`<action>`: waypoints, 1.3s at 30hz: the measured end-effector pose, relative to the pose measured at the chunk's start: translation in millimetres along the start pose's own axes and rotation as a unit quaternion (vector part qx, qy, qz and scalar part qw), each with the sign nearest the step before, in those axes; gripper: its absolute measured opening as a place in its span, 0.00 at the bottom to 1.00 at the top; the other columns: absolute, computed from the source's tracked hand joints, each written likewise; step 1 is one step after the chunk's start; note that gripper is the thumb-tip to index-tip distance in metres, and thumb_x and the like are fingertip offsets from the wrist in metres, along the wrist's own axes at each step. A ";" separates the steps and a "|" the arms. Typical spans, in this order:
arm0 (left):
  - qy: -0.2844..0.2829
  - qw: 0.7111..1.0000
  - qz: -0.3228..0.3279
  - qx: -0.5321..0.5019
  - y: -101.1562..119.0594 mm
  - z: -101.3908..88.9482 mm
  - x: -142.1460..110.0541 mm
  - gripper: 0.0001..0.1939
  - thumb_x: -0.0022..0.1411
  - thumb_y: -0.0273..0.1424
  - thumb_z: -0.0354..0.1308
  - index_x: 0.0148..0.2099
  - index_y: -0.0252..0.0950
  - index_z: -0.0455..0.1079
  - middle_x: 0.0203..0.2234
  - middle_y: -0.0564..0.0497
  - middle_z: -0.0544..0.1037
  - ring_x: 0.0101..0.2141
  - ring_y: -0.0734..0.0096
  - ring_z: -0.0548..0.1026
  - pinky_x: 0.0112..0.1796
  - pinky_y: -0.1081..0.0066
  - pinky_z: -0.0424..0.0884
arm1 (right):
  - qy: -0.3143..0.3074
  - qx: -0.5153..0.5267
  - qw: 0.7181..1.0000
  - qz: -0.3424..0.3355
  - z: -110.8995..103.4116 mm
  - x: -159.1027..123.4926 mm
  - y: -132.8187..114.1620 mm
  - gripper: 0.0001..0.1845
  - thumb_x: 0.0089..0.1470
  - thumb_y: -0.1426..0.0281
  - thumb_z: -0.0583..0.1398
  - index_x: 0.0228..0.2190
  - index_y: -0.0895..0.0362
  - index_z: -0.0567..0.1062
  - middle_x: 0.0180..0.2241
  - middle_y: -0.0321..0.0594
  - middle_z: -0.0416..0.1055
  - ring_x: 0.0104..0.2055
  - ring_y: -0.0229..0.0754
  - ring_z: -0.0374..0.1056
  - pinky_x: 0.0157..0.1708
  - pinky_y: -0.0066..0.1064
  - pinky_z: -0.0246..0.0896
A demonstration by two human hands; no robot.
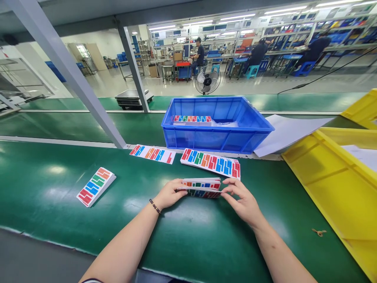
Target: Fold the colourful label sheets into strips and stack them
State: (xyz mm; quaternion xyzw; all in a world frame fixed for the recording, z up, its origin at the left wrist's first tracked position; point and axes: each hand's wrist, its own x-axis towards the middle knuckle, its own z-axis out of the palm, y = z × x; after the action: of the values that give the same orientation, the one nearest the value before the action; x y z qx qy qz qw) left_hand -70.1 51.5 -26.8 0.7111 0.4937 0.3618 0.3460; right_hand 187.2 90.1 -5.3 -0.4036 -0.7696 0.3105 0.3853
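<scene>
Between my hands a small stack of printed cards (202, 184) stands on its long edge, with coloured shapes on white. My left hand (171, 193) grips the left end, thumb in front and fingers behind. At the right end, my right hand (240, 198) pinches the front card of the stack between thumb and fingers; this card leans away from the others. Just beyond lies a thicker pile of longer printed strips (210, 162). A single printed strip (153, 153), with gaps in its pattern, is left of that pile. Farther left rests a short stack of cards (96, 186).
A blue bin (218, 135) behind the strips holds more printed cards (192, 120). White sheets (290, 131) lie right of it, beside a yellow bin (330, 184). Rubber bands (319, 232) lie at right. A metal post (73, 74) rises at left. People sit working far back.
</scene>
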 end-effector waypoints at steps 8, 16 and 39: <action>0.008 1.000 0.003 0.029 -4.7 -2.6 0.3 0.11 0.56 0.27 0.53 0.39 0.37 0.75 0.36 0.46 0.78 0.38 0.67 0.73 0.42 0.67 0.67 | 0.294 0.181 0.935 0.084 -23.0 5.0 14.9 0.08 0.45 0.64 0.61 0.26 0.55 0.68 0.15 0.30 0.67 0.17 0.35 0.63 0.20 0.27 0.59; 0.007 0.998 0.035 -0.051 -2.1 0.9 -0.6 0.09 0.54 0.28 0.55 0.35 0.37 0.76 0.50 0.45 0.70 0.44 0.66 0.72 0.46 0.65 0.66 | 0.153 0.171 0.967 0.111 -3.9 2.6 8.6 0.11 0.44 0.61 0.62 0.24 0.56 0.71 0.15 0.34 0.69 0.19 0.37 0.66 0.21 0.29 0.61; 0.011 0.998 0.040 -0.051 -3.0 4.1 -0.3 0.09 0.54 0.26 0.55 0.35 0.37 0.76 0.52 0.43 0.66 0.49 0.63 0.68 0.50 0.63 0.62 | 0.028 0.123 0.988 0.084 6.7 -2.0 5.9 0.11 0.52 0.62 0.55 0.31 0.56 0.72 0.22 0.38 0.70 0.23 0.37 0.64 0.24 0.30 0.62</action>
State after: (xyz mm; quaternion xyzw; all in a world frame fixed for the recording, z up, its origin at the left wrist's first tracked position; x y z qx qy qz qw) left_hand -68.0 51.5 -31.4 0.7076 0.4500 0.4076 0.3615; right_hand 184.6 90.1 -14.0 -0.4251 -0.6774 0.4227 0.4262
